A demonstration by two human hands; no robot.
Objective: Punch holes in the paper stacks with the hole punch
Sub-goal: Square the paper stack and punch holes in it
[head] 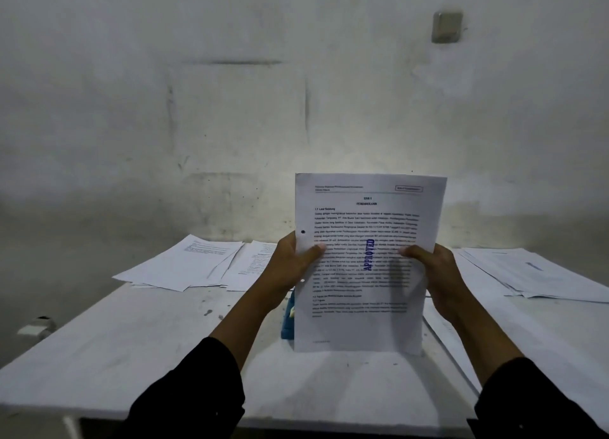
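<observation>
Left to right: I am seeing loose paper sheets [184, 264] lying fanned at the far left of the white table [131, 346]. I am gripping a paper stack [365, 274] upright between both hands, its long axis vertical and its bottom edge resting on the table. My left hand [290, 267] is pinching the left margin, thumb across the front, between two holes already showing there. Just behind that margin, the blue hole punch [287, 320] is peeking out, touching or nearly touching the stack; I cannot tell which. My right hand [431, 274] is clasping the right edge, thumb on the printed face. More sheets [534, 274] are lying at far right. In my judgement, this stack is punched, and the left hand is sitting nearer the punch.
</observation>
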